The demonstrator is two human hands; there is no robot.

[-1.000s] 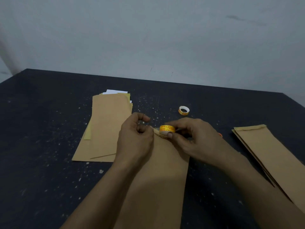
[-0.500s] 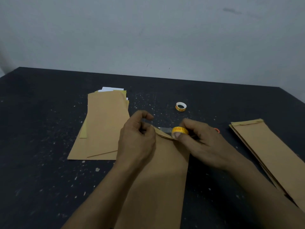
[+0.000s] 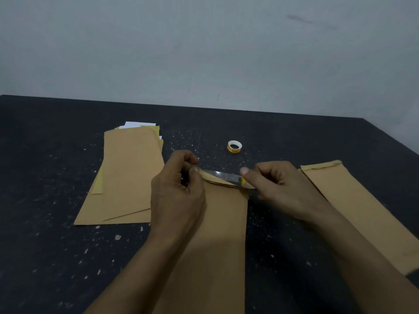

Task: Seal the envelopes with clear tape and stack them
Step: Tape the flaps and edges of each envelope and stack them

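- The left hand (image 3: 179,193) is curled, thumb and forefinger pinching the free end of the clear tape strip (image 3: 223,175) at the top left corner of the middle envelope (image 3: 217,234)
- The right hand (image 3: 283,189) is curled round the yellow tape roll (image 3: 243,181), which shows only as a sliver under the thumb, at the envelope's top right corner
- The strip runs taut between the two hands, along the envelope's folded flap
- The middle envelope lies flat on the dark speckled table (image 3: 45,245), its long side running toward the camera
- A stack of brown envelopes (image 3: 129,173) lies to the left, with white paper (image 3: 136,124) showing at its far end
- More brown envelopes (image 3: 362,211) lie to the right, apart from the middle one
- A second small tape roll (image 3: 234,146) sits on the table beyond the hands
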